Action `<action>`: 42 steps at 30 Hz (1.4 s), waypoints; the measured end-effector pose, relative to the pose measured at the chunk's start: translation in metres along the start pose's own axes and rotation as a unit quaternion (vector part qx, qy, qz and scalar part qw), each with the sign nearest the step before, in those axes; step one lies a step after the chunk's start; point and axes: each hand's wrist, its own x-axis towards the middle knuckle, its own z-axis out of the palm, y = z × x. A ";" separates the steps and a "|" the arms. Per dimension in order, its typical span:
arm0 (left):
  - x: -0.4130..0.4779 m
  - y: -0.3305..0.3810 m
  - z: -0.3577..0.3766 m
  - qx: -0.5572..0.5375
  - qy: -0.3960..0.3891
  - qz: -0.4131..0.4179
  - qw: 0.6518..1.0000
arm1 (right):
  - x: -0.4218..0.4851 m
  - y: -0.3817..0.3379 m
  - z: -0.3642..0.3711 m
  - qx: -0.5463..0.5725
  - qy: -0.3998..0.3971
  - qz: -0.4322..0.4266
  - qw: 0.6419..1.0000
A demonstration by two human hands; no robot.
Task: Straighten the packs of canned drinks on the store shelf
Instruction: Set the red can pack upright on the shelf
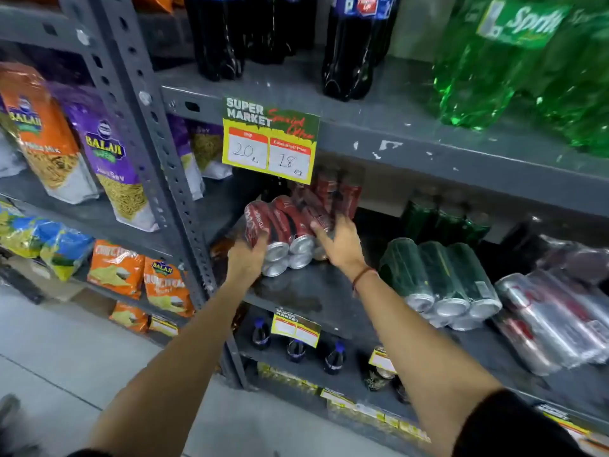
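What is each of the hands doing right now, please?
Left hand: closed on the red can pack, at its left end.
Right hand: gripping the same pack from the right.

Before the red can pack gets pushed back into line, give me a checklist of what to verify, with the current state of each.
1. Both hands on the pack: ok. The left hand cups the near left corner of the red can pack; the right hand lies on its right side.
2. Pack squared to the shelf: not ok, it sits angled and tilted.
3. Space behind it: cannot tell, dark and partly hidden by the price tag.
4. Clearance to the green can pack: ok, a gap of bare shelf lies between.
5. Wrap intact: cannot tell, too blurred.
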 end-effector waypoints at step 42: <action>-0.052 -0.070 0.016 0.000 0.101 0.104 0.989 | -0.069 0.066 0.007 0.274 0.119 0.028 0.954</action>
